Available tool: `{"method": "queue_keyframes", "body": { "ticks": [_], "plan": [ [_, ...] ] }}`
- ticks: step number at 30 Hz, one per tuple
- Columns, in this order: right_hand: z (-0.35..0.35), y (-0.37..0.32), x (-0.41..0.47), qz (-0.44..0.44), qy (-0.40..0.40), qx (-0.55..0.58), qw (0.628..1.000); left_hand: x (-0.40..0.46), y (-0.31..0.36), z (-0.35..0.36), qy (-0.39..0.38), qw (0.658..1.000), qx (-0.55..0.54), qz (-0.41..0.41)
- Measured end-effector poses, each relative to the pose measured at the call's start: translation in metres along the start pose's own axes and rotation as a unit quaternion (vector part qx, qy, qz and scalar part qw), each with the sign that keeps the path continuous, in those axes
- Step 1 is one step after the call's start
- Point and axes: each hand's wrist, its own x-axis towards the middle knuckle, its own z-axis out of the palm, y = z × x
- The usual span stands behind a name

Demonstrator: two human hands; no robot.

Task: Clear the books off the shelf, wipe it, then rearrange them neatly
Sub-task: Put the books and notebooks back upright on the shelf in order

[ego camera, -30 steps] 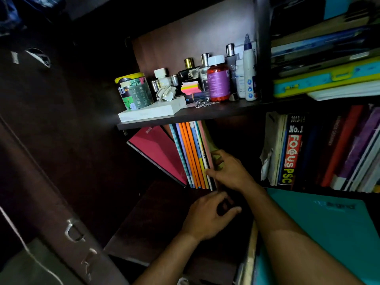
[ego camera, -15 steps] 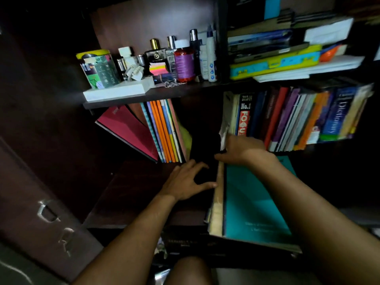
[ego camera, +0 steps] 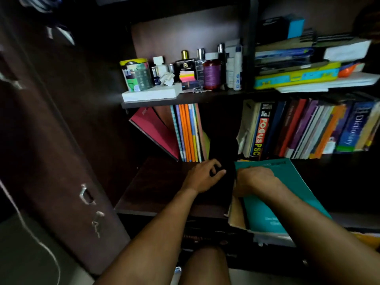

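Dim, dark-brown shelving fills the view, and the work is centred on the lower shelf (ego camera: pixel 156 182) at about six o'clock. A teal book (ego camera: pixel 287 194) is laid flat over a stack at five o'clock, jutting past the shelf's front edge, and the right hand (ego camera: pixel 255 179) is pressed on its near-left corner with fingers curled down over the edge; whether the stack beneath is pinched cannot be told. A black item (ego camera: pixel 223 161), too dark to identify, stands between the hands, and the left hand (ego camera: pixel 203 175) is curled against its side, thumb and fingers apparently closing on it. Thin notebooks (ego camera: pixel 189 132) lean at twelve o'clock from the hands, with a red book (ego camera: pixel 154 130) slanted against them at eleven. A packed row of books (ego camera: pixel 308 128) is seen at two o'clock. Bottles and a tin (ego camera: pixel 136 75) are kept on the shelf above. The teal book is judged light, stiff-covered and smooth, so slipping is likely; it would best be taken by the spine edge with the stack supported from below. The thin notebooks are judged floppy and are better gathered as one bundle.
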Motion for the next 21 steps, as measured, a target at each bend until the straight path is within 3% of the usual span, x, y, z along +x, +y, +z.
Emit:
{"method": "queue_keyframes", "body": {
  "ticks": [4,6,7,8,10,12,14,17,19,21],
  "plan": [
    [-0.003,-0.019,-0.003,-0.050,0.112,0.004,0.992,-0.001,-0.001,-0.002,0.003,0.999,-0.032,-0.012],
    [-0.014,-0.032,-0.008,-0.072,0.156,0.056,0.983,-0.006,0.003,-0.012,0.022,0.990,-0.126,-0.055],
    [-0.020,-0.041,-0.012,-0.080,0.173,0.087,0.978,-0.013,0.010,-0.020,0.039,0.968,-0.227,-0.099],
    [-0.027,-0.051,-0.016,-0.092,0.189,0.113,0.971,-0.020,0.019,-0.033,0.068,0.923,-0.348,-0.148],
    [-0.032,-0.072,-0.025,-0.139,0.215,0.146,0.956,-0.040,0.029,-0.056,0.087,0.798,-0.560,-0.206],
    [-0.030,-0.091,-0.031,-0.208,0.231,0.162,0.937,-0.065,0.031,-0.090,0.088,0.763,-0.609,-0.201],
    [-0.023,-0.109,-0.033,-0.268,0.235,0.183,0.916,-0.085,0.027,-0.127,0.099,0.781,-0.587,-0.188],
    [-0.009,-0.132,-0.031,-0.344,0.239,0.222,0.880,-0.096,0.013,-0.158,0.189,0.818,-0.503,-0.205],
    [-0.004,-0.144,-0.026,-0.374,0.237,0.238,0.865,-0.099,0.003,-0.170,0.279,0.810,-0.473,-0.206],
    [0.005,-0.148,-0.017,-0.353,0.224,0.246,0.875,-0.101,-0.007,-0.175,0.359,0.787,-0.461,-0.196]
  ]
}}
